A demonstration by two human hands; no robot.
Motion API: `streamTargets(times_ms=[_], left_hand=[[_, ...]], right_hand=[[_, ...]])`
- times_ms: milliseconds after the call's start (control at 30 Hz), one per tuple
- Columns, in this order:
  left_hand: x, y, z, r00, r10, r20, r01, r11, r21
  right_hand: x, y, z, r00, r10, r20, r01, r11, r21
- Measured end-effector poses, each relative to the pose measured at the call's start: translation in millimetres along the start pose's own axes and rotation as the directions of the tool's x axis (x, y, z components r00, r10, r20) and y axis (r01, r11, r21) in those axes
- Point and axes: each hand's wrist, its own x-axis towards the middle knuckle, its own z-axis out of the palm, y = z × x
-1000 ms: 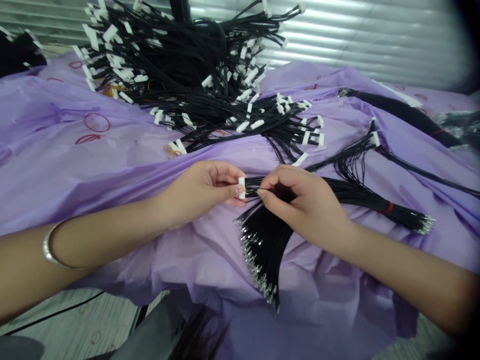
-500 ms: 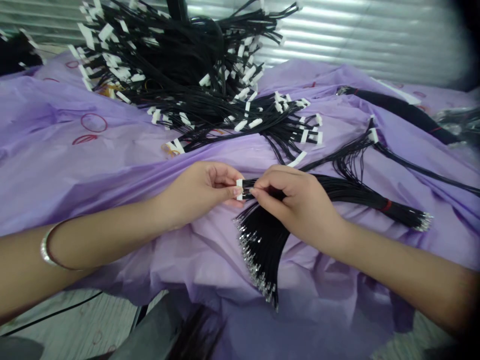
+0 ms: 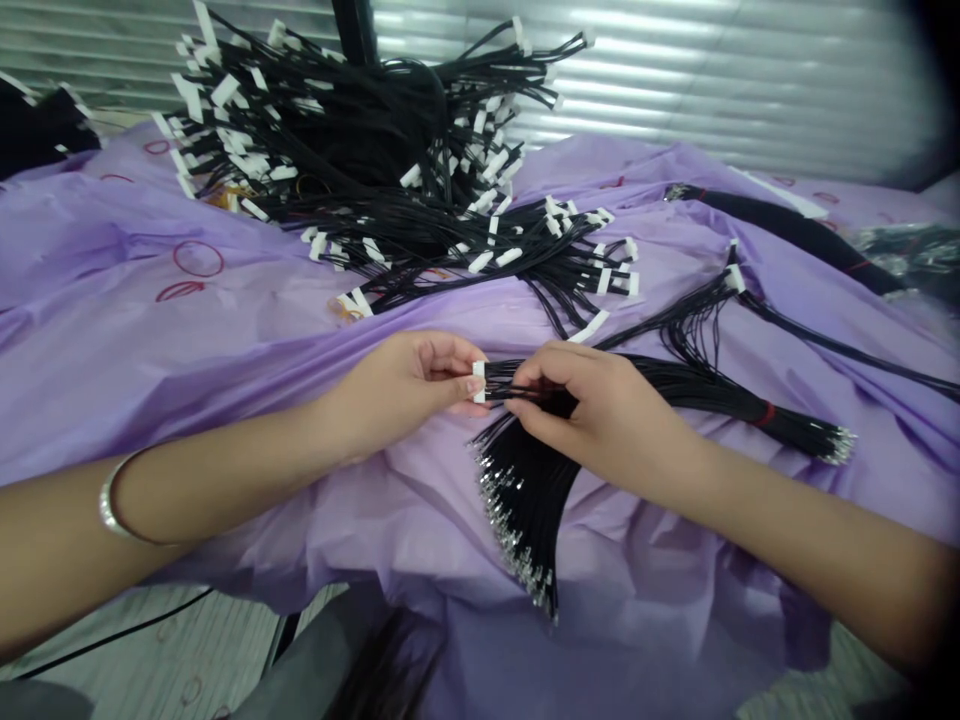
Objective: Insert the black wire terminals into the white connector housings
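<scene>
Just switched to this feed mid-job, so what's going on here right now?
A person's left hand pinches a small white connector, while the right hand pinches the thin black wires running into it. Below the right hand, a bundle of terminal-tipped wires fans out on the purple sheet. A pile of wired connectors lies behind.

The desk is covered throughout by a creased purple sheet [image 3: 150, 330]. At the far middle of the sheet lies a large tangled heap of black wires with white connectors [image 3: 375, 150]. Two red rubber bands [image 3: 197, 258] lie left of it, apart from the heap. On the near side, a fanned wire bundle [image 3: 525, 500] with metal tips points toward the desk edge. To its right lies a bundle tied with a red band [image 3: 750, 410]. A further dark bundle [image 3: 787, 232] lies at the far right.
</scene>
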Motion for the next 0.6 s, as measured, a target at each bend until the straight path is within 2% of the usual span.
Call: streamTargets(times_ms=[100,167,233,300,433,600], left_hand=[[0,0,-0.1,1.0,-0.008,-0.01,0.008,1.0,-0.024],[0,0,-0.3,1.0,-0.004,-0.005,0.003,0.999,-0.048],[1,-1,-0.5,1.0,0.006,0.002,-0.006,0.998,-0.07],[1,-1,-0.8,1.0,0.004,0.001,-0.004,0.997,-0.08],[1,-1,-1.0,1.0,0.001,-0.008,-0.002,0.998,-0.066],[0,0,-0.4,1.0,-0.011,-0.015,0.011,0.999,-0.034]], right_hand=[[-1,3,-4,0.997,-0.064,-0.042,0.062,0.997,-0.048],[-1,6,-5,0.981,-0.176,-0.077,0.168,0.98,-0.104],[-1,8,-6,0.953,-0.296,-0.068,0.279,0.941,-0.194],[-1,10,-6,0.936,-0.351,-0.038,0.329,0.906,-0.267],[0,10,-2,0.948,-0.313,-0.051,0.288,0.916,-0.28],[2,3,4,0.976,-0.191,-0.105,0.175,0.973,-0.151]])
